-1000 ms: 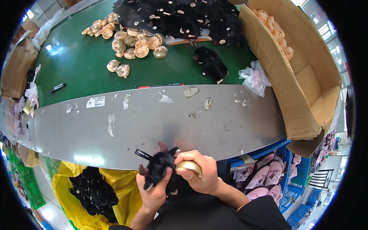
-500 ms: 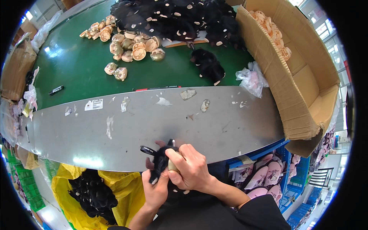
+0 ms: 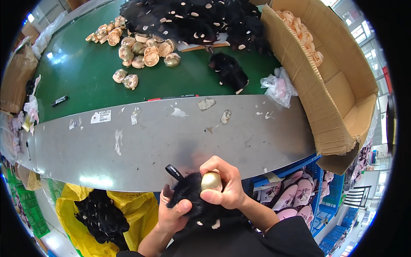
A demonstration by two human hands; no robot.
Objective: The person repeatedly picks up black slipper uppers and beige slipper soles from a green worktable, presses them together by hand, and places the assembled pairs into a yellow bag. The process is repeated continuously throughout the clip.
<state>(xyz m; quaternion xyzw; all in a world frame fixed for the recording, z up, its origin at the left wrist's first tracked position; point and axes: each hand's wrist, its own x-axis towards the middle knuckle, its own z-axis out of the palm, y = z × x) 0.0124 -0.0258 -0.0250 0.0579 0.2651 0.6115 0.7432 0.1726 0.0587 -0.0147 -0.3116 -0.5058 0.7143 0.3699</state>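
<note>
A black furry plush toy [image 3: 188, 193] is gripped in my left hand [image 3: 171, 216], whose thumb presses over the fur. From the plush sticks out a black ribbon loop [image 3: 174, 172] with printing on it, and small pale feet or paws show below. Pinched between the thumb and fingers of my right hand [image 3: 231, 186] is a shiny gold rounded shell [image 3: 211, 181], held against the right side of the plush. The inner side of the shell is hidden. Both hands are in front of the near edge of the grey metal table strip [image 3: 162, 150].
Gold-and-peach plastic doll faces [image 3: 151, 58] lie on the green tabletop [image 3: 90, 81], beside a heap of black plush toys [image 3: 171, 19] and a single plush [image 3: 230, 72]. A cardboard box [image 3: 295, 73] stands right. Below are a yellow bag [image 3: 143, 214] and blue crates [image 3: 317, 180].
My right hand has moved slightly right, and the gold shell now shows its rounded outer side. The plush has turned in my left hand; its ribbon loop stands more upright.
</note>
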